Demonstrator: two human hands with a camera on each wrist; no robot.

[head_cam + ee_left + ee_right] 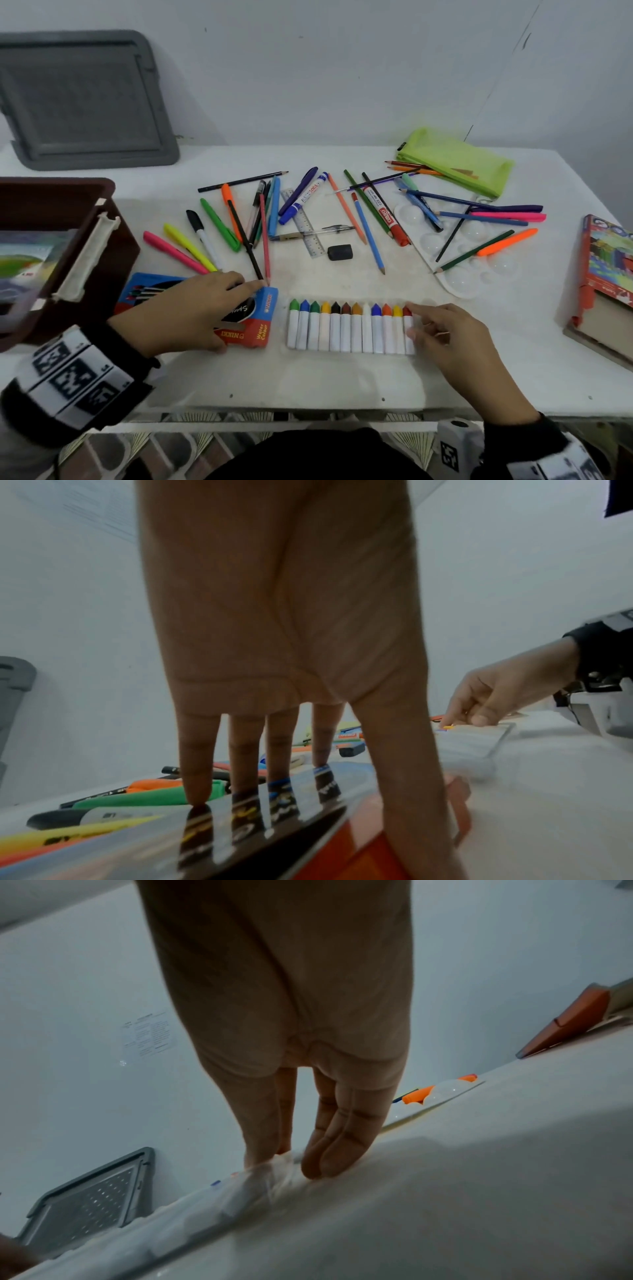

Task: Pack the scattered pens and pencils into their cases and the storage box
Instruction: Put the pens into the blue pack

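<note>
A clear tray of paint tubes [349, 329] with coloured caps lies near the table's front edge. My right hand [412, 320] pinches its right end between thumb and index finger; the right wrist view shows the right hand [287, 1161] on the tray's plastic edge [240, 1191]. My left hand [226, 308] lies on a blue and red water colour box [263, 325], left of the tray. In the left wrist view the left hand [291, 791] has straight fingers touching the glossy box [342, 859], thumb down its side. Pens, markers and pencils [219, 222] lie scattered behind.
A brown storage box [68, 219] stands at the left, with a grey lid [82, 99] against the wall behind it. A lime green pouch [455, 161] lies at the back right, a white palette [472, 240] under some pencils, a coloured pencil carton [609, 260] at the far right.
</note>
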